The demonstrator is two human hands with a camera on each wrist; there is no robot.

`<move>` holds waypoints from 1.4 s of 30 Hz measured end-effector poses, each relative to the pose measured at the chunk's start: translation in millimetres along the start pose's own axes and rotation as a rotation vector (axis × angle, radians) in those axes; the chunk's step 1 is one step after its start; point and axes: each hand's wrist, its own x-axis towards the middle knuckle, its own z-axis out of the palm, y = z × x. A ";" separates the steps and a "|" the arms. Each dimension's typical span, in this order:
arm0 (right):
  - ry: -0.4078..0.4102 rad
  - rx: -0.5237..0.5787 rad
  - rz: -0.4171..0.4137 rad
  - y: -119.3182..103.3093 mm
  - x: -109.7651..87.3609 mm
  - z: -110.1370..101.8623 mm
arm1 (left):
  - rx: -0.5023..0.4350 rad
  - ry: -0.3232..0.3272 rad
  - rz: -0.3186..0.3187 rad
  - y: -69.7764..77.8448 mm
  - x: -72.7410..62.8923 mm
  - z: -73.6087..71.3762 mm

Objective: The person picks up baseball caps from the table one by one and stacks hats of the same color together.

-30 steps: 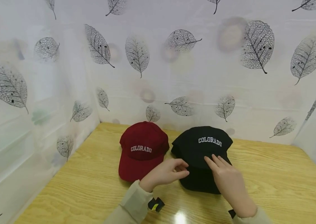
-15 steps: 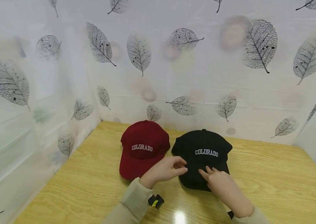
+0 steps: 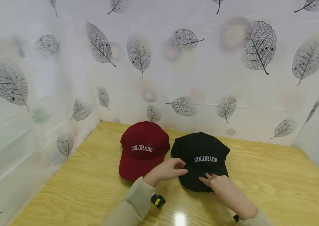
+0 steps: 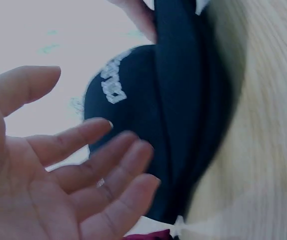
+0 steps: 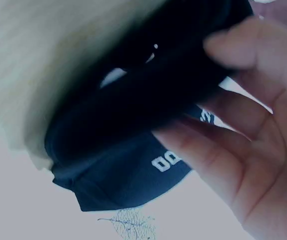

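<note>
A black baseball cap (image 3: 200,146) with white COLORADO lettering stands on the table, brim toward me. My right hand (image 3: 223,188) holds its brim at the front right, fingers over the top. In the right wrist view the thumb (image 5: 233,50) lies against the brim's dark underside, and the fingers reach past its other face. My left hand (image 3: 167,169) hovers by the cap's left side, fingers loosely spread and holding nothing. Whether its fingertips touch the cap I cannot tell. Just left sits a red baseball cap (image 3: 143,138) with the same lettering, its brim partly behind the left hand.
Both caps are on a wood-grain table (image 3: 77,175). A white curtain (image 3: 159,62) printed with leaves hangs behind it and along both sides. Glare (image 3: 180,218) shines near the front edge.
The black cap has tipped so that its lettering sits lower and slightly left, and its top button shows. My right hand has moved down and left with the brim. The left hand barely moved.
</note>
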 end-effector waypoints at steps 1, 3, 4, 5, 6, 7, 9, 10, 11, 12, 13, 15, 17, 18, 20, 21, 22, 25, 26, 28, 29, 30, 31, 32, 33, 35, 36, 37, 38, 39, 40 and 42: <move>-0.014 0.054 0.009 2.7 -2.1 -1.4 | 0.011 -0.001 -0.024 -1.8 1.5 1.5; -0.015 0.200 0.028 12.4 -7.0 -4.1 | 0.025 0.004 -0.073 -4.6 4.0 4.2; -0.001 0.278 0.046 19.5 -9.9 -5.3 | 0.034 0.006 -0.095 -5.5 5.2 5.4; 0.020 0.359 0.073 27.4 -12.6 -6.1 | 0.034 0.007 -0.111 -5.8 6.0 6.4; 0.047 0.431 0.114 35.8 -15.0 -6.4 | 0.031 0.010 -0.125 -6.2 7.0 7.5; 0.076 0.499 0.169 44.3 -17.0 -6.5 | 0.023 0.011 -0.138 -6.5 7.9 8.6; 0.103 0.614 0.286 60.6 -20.5 -4.5 | -0.011 0.017 -0.161 -7.8 11.0 10.9; 0.087 0.666 0.346 67.7 -21.6 -2.9 | -0.036 0.019 -0.175 -8.7 12.8 12.1; 0.060 0.719 0.399 73.5 -22.4 -1.1 | -0.073 0.023 -0.192 -9.3 14.6 13.4; 0.020 0.778 0.440 78.1 -22.5 1.1 | -0.107 0.027 -0.213 -10.0 16.6 14.7; -0.019 0.835 0.467 81.4 -22.3 3.5 | -0.144 0.033 -0.227 -10.4 18.7 16.0; -0.090 0.937 0.487 84.0 -21.2 6.9 | -0.214 0.045 -0.254 -10.5 23.1 18.3; -0.116 1.005 0.477 82.1 -19.2 9.3 | -0.232 0.054 -0.270 -8.9 26.6 19.7; -0.122 1.006 0.457 80.3 -18.3 9.8 | -0.228 0.058 -0.273 -8.1 28.3 20.3; -0.117 0.916 0.427 76.5 -18.0 9.4 | -0.211 0.066 -0.276 -6.1 30.3 21.2; -0.114 0.874 0.422 74.6 -18.3 9.1 | -0.200 0.067 -0.275 -5.3 30.8 21.4; -0.117 0.829 0.414 73.2 -19.0 8.3 | -0.188 0.064 -0.272 -4.7 31.0 21.4; -0.120 0.744 0.419 69.7 -22.4 5.8 | -0.157 0.044 -0.251 -3.3 29.6 19.4; -0.124 0.752 0.421 68.6 -23.7 5.1 | -0.138 0.032 -0.242 -3.2 28.8 18.3; -0.106 0.741 0.421 65.4 -25.8 3.4 | -0.037 0.020 -0.217 -3.2 26.9 16.2; -0.078 0.717 0.421 63.1 -26.7 3.1 | 0.022 0.024 -0.204 -3.1 25.9 15.4; -0.038 0.678 0.418 60.7 -27.1 2.6 | 0.081 0.035 -0.189 -2.5 24.9 15.0; 0.013 0.642 0.409 58.3 -26.9 2.2 | 0.139 0.050 -0.175 -1.7 24.4 15.1; 0.069 0.589 0.408 55.9 -26.1 1.8 | 0.194 0.070 -0.155 -0.5 24.4 15.4; 0.135 0.533 0.400 53.5 -24.6 1.4 | 0.246 0.095 -0.130 1.3 24.8 16.2; 0.236 0.452 0.380 49.6 -19.7 0.7 | 0.304 0.134 -0.076 5.5 27.6 18.9; 0.263 0.427 0.364 47.9 -16.3 -0.1 | 0.328 0.146 -0.048 7.4 29.9 20.8; 0.276 0.413 0.347 46.5 -12.5 -0.4 | 0.353 0.154 -0.024 8.6 32.6 22.9; 0.277 0.393 0.337 45.3 -8.3 -0.5 | 0.379 0.164 -0.003 9.0 35.8 25.3; 0.273 0.377 0.323 44.4 -3.7 -0.3 | 0.411 0.178 0.011 8.7 39.2 27.9; 0.261 0.361 0.317 43.8 0.9 0.5 | 0.438 0.191 0.018 7.9 42.6 30.1; 0.241 0.333 0.317 43.7 9.8 3.3 | 0.464 0.217 0.022 5.1 49.3 34.0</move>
